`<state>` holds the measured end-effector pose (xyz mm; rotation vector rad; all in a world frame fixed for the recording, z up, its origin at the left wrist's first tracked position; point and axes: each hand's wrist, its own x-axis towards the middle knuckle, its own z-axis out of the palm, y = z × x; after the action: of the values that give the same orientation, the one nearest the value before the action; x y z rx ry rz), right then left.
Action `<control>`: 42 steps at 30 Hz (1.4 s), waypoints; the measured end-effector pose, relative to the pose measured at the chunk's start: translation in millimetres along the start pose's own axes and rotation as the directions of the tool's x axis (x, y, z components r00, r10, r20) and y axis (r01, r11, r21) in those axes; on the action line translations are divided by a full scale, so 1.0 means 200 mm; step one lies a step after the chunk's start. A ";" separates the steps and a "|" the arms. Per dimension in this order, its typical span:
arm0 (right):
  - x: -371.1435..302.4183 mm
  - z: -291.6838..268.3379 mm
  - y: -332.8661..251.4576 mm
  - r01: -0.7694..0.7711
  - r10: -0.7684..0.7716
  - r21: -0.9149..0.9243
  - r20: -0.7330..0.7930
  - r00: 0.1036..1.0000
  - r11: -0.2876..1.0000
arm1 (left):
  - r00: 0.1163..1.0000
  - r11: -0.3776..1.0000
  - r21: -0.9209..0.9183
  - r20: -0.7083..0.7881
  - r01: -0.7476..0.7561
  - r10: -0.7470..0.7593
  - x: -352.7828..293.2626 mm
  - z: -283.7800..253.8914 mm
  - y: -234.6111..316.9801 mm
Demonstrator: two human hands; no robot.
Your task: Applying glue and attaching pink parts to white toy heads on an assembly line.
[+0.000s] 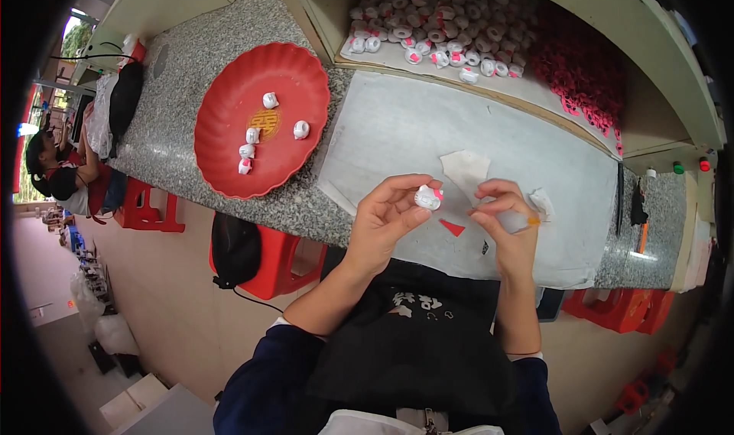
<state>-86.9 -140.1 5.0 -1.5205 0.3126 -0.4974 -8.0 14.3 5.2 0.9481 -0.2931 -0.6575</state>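
In the head view, the left hand (382, 217) pinches a small white figure (428, 198) with a pink patch between thumb and fingers, above the near part of a white sheet (382, 129). The right hand (506, 217), just right of it, has curled fingers; whether they pinch anything I cannot tell. A red scrap (453, 228) lies between the hands, a pale scrap (465, 166) farther off. Left stands a red plate (229, 114) bearing similar figures (301, 130).

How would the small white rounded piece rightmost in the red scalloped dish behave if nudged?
The white rounded piece would probably roll, given its shape. It's likely light: the left hand pinches a similar white lump between fingers.
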 end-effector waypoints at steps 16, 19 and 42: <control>-0.10 0.06 -0.14 -0.241 0.244 0.251 0.021 0.970 0.938 | 0.992 0.980 0.163 0.072 -0.116 0.106 -0.03 0.02 -0.02; -0.09 0.07 -0.13 -0.257 0.233 0.306 0.115 0.966 0.917 | 0.961 0.904 0.331 0.145 -0.271 0.235 -0.03 0.01 -0.04; -0.10 0.10 -0.11 -0.199 0.180 0.262 0.093 0.979 0.944 | 0.986 0.995 0.065 0.154 -0.076 0.065 -0.04 0.04 0.00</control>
<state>-96.3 -111.6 26.4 -1.2245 0.3210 -0.3201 -18.2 13.8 11.0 0.9527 -0.4857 -0.6583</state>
